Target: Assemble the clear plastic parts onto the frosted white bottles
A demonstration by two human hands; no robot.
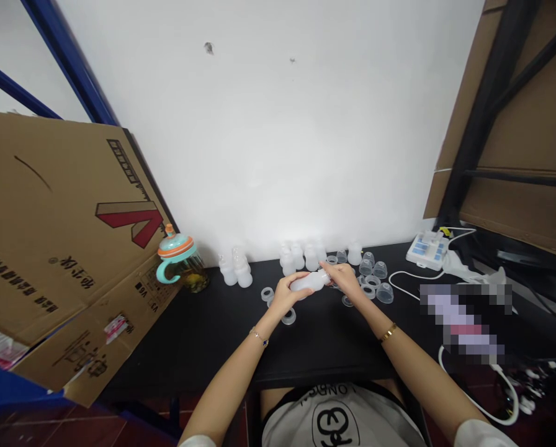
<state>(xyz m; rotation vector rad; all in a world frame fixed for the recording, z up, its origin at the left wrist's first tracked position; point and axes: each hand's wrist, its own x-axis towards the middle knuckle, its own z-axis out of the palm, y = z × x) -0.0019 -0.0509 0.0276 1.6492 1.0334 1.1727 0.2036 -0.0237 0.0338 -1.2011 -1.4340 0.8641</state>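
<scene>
Held sideways above the black table is a frosted white baby bottle [307, 283]. My left hand [288, 292] is closed around its body, with the thumb along the near side. At the bottle's neck end, my right hand [342, 277] has its fingers closed; whether they grip the neck itself or a small part on it is hard to see. Just below the hands lies a translucent collar ring [288, 316], and another ring [267, 294] is to the left. Clear dome caps [385, 293] and more rings [367, 290] are grouped right of my right hand.
Several white bottles [244, 273] stand by the wall at left, with more bottles [287, 261] behind my hands. A teal-lidded jug [180, 254] is beside a large cardboard box [59, 248]. At right are a power strip [427, 250], white cables and a blurred-out object [464, 323].
</scene>
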